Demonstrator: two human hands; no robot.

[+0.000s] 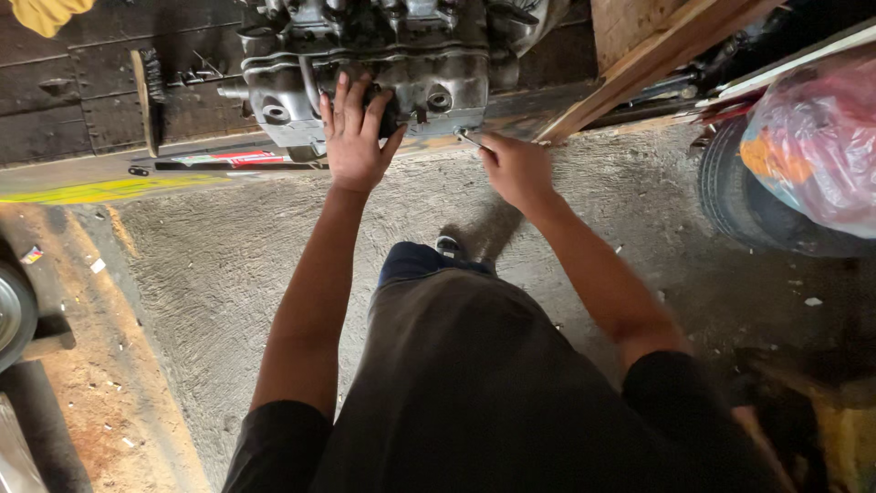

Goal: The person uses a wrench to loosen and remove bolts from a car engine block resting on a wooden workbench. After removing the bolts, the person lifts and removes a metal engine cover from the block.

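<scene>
At twelve o'clock a grey metal engine block (pixel 383 64) sits on a dark workbench (pixel 82 100). The left hand (pixel 354 137) lies flat against its near face, fingers spread, gripping nothing. The right hand (pixel 516 169) is closed around a slim metal tool (pixel 470 139) whose tip meets the block's lower edge. The block looks heavy, rigid and likely greasy; its ribbed casing offers the firmest hold. A wooden plank (pixel 657 59) crowds two o'clock, a tyre (pixel 730 187) three o'clock; open concrete floor (pixel 228 265) lies toward six.
</scene>
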